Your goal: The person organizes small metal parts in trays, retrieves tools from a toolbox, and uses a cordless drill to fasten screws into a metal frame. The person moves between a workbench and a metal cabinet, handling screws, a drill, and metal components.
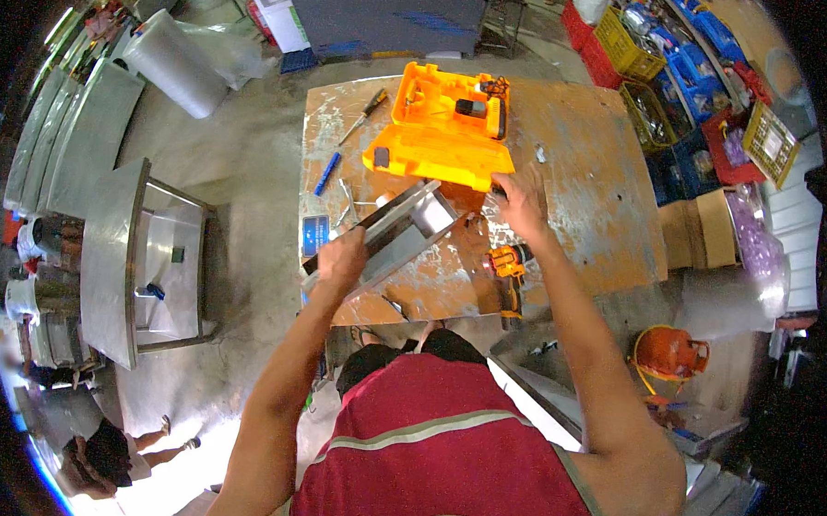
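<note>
Right now my left hand [342, 255] grips the near end of the steel channel [391, 234] lying on the bench [583, 182]; my right hand [519, 200] presses flat beside the open orange case [442, 130], the drill [508, 262] lying untouched.

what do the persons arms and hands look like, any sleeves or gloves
Both arms are bare from shoulder to wrist, with no sleeves. The left hand and right hand wear no gloves; no watch or rings can be made out. The top is a sleeveless red vest with grey trim.
</note>
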Demonstrator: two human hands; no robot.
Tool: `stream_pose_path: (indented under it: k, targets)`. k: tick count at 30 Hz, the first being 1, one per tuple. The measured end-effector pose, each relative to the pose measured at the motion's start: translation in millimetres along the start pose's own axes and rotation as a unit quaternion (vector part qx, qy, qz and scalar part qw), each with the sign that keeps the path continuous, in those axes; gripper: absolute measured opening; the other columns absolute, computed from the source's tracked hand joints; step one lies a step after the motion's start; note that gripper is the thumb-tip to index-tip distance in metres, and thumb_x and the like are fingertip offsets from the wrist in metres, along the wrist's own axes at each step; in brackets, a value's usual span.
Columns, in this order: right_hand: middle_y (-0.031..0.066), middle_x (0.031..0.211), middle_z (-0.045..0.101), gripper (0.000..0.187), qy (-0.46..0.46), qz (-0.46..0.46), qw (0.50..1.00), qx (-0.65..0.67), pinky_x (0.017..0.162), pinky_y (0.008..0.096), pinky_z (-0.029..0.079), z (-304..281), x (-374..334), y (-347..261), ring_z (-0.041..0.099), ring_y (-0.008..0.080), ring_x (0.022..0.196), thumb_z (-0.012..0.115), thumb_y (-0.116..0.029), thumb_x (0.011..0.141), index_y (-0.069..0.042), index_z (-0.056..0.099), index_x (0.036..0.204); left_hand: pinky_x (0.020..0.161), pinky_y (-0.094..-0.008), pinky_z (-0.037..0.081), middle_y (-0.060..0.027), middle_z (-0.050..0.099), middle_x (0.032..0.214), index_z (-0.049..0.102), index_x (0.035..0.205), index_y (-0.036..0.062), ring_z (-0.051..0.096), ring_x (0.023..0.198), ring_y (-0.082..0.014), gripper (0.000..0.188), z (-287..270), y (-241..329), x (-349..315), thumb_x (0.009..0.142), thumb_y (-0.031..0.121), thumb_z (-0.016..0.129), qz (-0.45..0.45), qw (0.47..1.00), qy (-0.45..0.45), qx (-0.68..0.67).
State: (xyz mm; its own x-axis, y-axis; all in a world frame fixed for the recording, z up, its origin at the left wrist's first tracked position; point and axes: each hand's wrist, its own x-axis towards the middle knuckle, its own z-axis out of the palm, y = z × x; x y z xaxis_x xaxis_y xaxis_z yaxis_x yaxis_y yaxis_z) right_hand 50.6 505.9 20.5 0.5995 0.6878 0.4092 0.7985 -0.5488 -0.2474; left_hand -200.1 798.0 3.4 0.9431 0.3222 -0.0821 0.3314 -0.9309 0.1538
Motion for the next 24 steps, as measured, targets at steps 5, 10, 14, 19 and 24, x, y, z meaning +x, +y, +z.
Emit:
stream_pose_path:
  k: [5,10,14,19,24]
  targets:
    - [0.0193,0.101,0.070,0.032,-0.063,0.080,0.992,0.072,0.094,0.0467,0.049,-30,45,19,0.065,0.0378,0.099,0.077,-0.018,0.081,-0.008,0.069,0.111,0.066,-0.0467,0.056,-0.0120,0.071,0.094,0.064,0.112,0.0112,0.070,0.081,-0.0331,0.025,-82,8,-68,0.087,0.008,0.063,0.043,0.980,0.178,-0.075]
    - [0.0176,0.107,0.071,0.035,-0.106,0.126,0.971,0.173,0.089,0.0426,0.053,-33,65,24,0.066,0.0366,0.105,0.075,-0.020,0.085,-0.009,0.067,0.118,0.077,-0.0509,0.055,-0.0223,0.070,0.098,0.064,0.120,0.0122,0.070,0.090,-0.0383,0.029,-61,41,-110,0.094,0.023,0.062,0.009,0.954,-0.033,-0.299]
    - [0.0123,0.113,0.072,0.038,-0.105,0.114,0.978,0.137,0.084,0.0370,0.054,-35,66,19,0.071,0.0270,0.100,0.076,-0.013,0.087,-0.009,0.066,0.123,0.086,-0.0533,0.051,-0.0264,0.069,0.105,0.060,0.128,0.0097,0.066,0.099,-0.0454,0.039,43,52,-88,0.092,0.023,0.060,-0.016,0.945,-0.176,-0.276]
    - [0.0162,0.111,0.071,0.037,-0.136,0.148,0.970,0.136,0.083,0.0381,0.054,-39,63,9,0.070,0.0291,0.098,0.076,-0.014,0.086,-0.007,0.066,0.121,0.086,-0.0516,0.052,-0.0209,0.067,0.117,0.061,0.124,0.0083,0.064,0.104,-0.0411,0.036,93,71,-64,0.091,0.020,0.062,-0.074,0.957,-0.126,-0.251]
    - [0.0162,0.106,0.072,0.037,-0.091,0.134,0.971,0.177,0.084,0.0366,0.054,-36,56,16,0.069,0.0278,0.092,0.078,-0.016,0.084,-0.004,0.067,0.117,0.091,-0.0488,0.048,-0.0126,0.060,0.127,0.059,0.128,0.0097,0.057,0.113,-0.0350,0.042,40,82,-86,0.089,0.023,0.068,0.068,0.980,0.080,-0.169]
